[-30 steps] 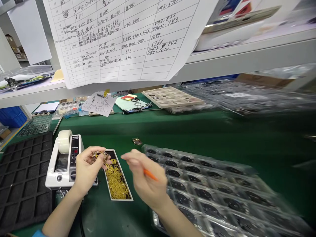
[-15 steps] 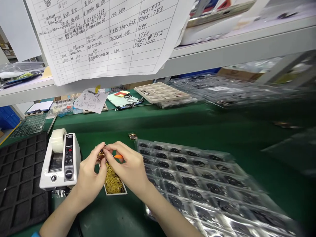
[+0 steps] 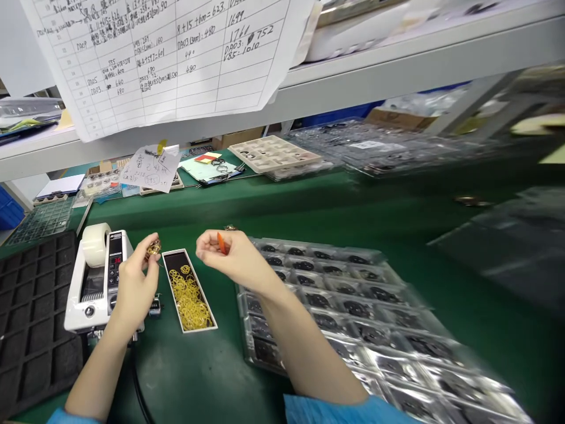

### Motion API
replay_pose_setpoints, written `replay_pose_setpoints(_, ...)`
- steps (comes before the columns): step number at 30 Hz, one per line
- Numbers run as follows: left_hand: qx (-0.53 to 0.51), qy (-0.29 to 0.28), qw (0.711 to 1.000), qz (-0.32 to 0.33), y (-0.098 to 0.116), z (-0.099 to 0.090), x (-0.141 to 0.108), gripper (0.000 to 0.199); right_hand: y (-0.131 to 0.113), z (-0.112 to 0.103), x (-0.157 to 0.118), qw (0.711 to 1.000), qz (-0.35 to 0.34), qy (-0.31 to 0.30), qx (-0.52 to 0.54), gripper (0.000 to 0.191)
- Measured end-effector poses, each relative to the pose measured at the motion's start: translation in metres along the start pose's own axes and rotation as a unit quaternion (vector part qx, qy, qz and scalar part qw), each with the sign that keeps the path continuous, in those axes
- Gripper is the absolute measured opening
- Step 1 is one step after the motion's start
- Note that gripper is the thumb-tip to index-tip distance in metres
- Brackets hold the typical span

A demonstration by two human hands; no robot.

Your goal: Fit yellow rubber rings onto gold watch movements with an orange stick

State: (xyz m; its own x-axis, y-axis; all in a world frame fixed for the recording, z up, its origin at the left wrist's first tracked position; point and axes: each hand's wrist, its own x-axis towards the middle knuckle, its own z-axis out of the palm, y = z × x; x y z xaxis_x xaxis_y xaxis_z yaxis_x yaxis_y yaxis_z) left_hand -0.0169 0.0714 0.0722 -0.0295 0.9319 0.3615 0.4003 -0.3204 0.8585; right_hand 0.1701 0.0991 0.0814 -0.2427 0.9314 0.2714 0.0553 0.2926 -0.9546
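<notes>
My left hand (image 3: 135,288) pinches a small round brown-and-gold part (image 3: 154,248) between thumb and fingers, just right of the tape dispenser. My right hand (image 3: 236,259) is closed around a slim orange tool (image 3: 221,242); only a short length of it shows, so its kind is unclear. Between the hands on the green table lies a narrow white box (image 3: 175,259) with a dark bottom. Many thin yellow rings (image 3: 189,300) are heaped in its nearer part. Another small round metal part (image 3: 230,228) sits behind my right hand, partly hidden by it.
A white tape dispenser (image 3: 113,288) stands on the left beside a black compartment tray (image 3: 35,318). Clear plastic trays (image 3: 379,259) of dark round parts fill the right side, under my right forearm. Overhead runs a shelf edge (image 3: 375,65) with a handwritten sheet (image 3: 176,76) hanging down.
My hands, together over the box before, have parted. The left moved left with the round part; the right moved right relative to the box with the orange tool. The box is now uncovered.
</notes>
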Motion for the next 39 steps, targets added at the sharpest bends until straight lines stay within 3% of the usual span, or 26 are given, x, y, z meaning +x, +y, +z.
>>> replay_pose_setpoints(6,-0.092,-0.057,0.993,-0.040,0.006,0.003,-0.005,0.037,-0.004,0.014,-0.007,0.997,-0.044,0.029,-0.051,0.018)
replay_pose_setpoints(10,-0.099,-0.082,0.991,-0.029,0.009,0.007,-0.011,0.039,-0.005,0.029,-0.013,0.985,-0.118,0.055,-0.111,0.008)
replay_pose_setpoints(13,-0.074,-0.076,0.994,-0.019,0.006,0.008,-0.011,0.040,-0.006,0.031,-0.016,0.984,-0.140,0.028,-0.104,0.015)
replay_pose_setpoints(17,-0.020,-0.037,0.999,-0.010,0.001,0.006,-0.005,0.040,-0.007,0.021,-0.016,0.995,-0.071,-0.051,-0.054,0.021)
replay_pose_setpoints(19,-0.032,-0.015,0.999,-0.016,0.000,0.004,-0.002,0.040,-0.003,0.013,-0.012,0.990,-0.036,-0.044,-0.127,0.023)
replay_pose_setpoints(23,-0.116,0.012,0.993,-0.032,0.004,-0.002,0.001,0.037,0.015,0.001,0.004,0.917,0.022,-0.050,-0.395,0.022)
replay_pose_setpoints(27,-0.176,0.017,0.983,-0.050,0.012,-0.006,0.003,0.035,0.023,-0.001,0.015,0.892,0.048,-0.043,-0.447,0.026)
replay_pose_setpoints(31,-0.186,0.024,0.980,-0.058,0.016,-0.010,0.005,0.040,0.000,-0.007,0.001,0.892,0.031,0.024,-0.450,0.025)
replay_pose_setpoints(34,-0.188,0.041,0.980,-0.045,0.017,-0.013,0.007,0.041,-0.020,-0.028,-0.024,0.919,-0.056,0.156,-0.358,0.026)
replay_pose_setpoints(35,-0.187,0.047,0.980,-0.040,0.018,-0.015,0.007,0.041,-0.023,-0.041,-0.033,0.916,-0.084,0.216,-0.327,0.024)
replay_pose_setpoints(37,-0.186,0.060,0.980,-0.033,0.021,-0.018,0.007,0.040,-0.020,-0.074,-0.049,0.884,-0.085,0.320,-0.329,0.023)
replay_pose_setpoints(39,-0.183,0.071,0.980,-0.033,0.023,-0.020,0.006,0.039,-0.006,-0.116,-0.061,0.833,-0.007,0.362,-0.418,0.024)
